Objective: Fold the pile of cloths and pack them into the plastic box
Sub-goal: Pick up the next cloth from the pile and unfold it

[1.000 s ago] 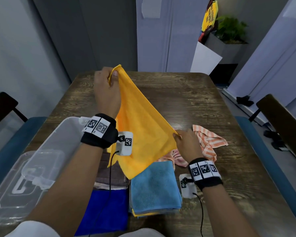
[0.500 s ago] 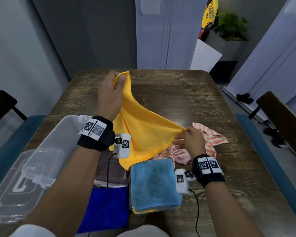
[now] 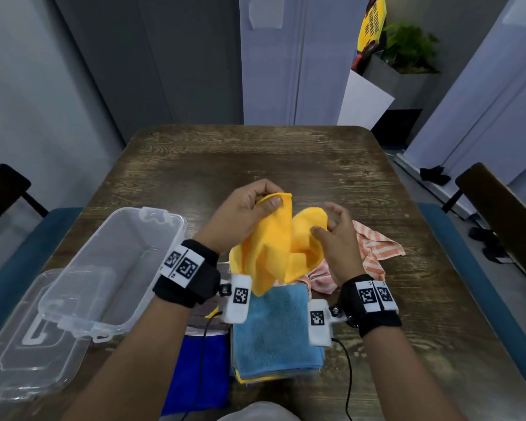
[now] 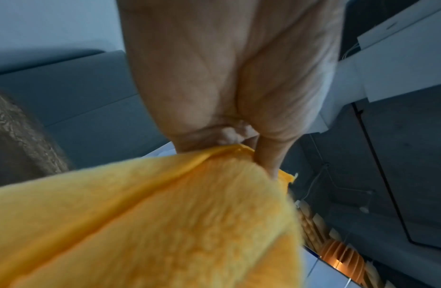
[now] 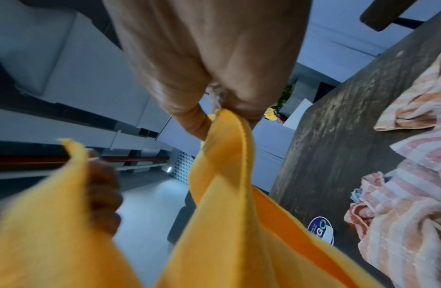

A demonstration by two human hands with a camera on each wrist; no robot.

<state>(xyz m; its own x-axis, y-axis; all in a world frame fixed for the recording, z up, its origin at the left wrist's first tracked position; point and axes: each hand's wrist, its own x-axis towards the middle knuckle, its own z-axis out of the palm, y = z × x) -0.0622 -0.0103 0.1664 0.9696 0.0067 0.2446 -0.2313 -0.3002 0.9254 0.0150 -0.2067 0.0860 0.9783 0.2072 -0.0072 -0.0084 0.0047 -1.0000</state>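
Observation:
A yellow cloth (image 3: pixel 274 253) hangs in the air between both hands over the table's middle. My left hand (image 3: pixel 255 205) pinches one corner of the yellow cloth (image 4: pixel 165 214) between thumb and fingers. My right hand (image 3: pixel 328 226) pinches another corner of the yellow cloth (image 5: pixel 226 175), close beside the left hand. The clear plastic box (image 3: pixel 82 287) stands empty at the left. A folded light-blue cloth (image 3: pixel 274 329) tops a stack near me, with a folded dark-blue cloth (image 3: pixel 198 372) to its left. Crumpled striped cloths (image 3: pixel 374 250) lie right of the hands.
The box lid (image 3: pixel 22 354) lies under the box at the table's near-left corner. Chairs stand at both sides of the wooden table (image 3: pixel 255 156). A planter with a green plant (image 3: pixel 407 50) stands beyond the table's far right.
Both hands have come together over the table: the left hand came down and the right hand rose, bringing the two held corners of the yellow cloth near each other.

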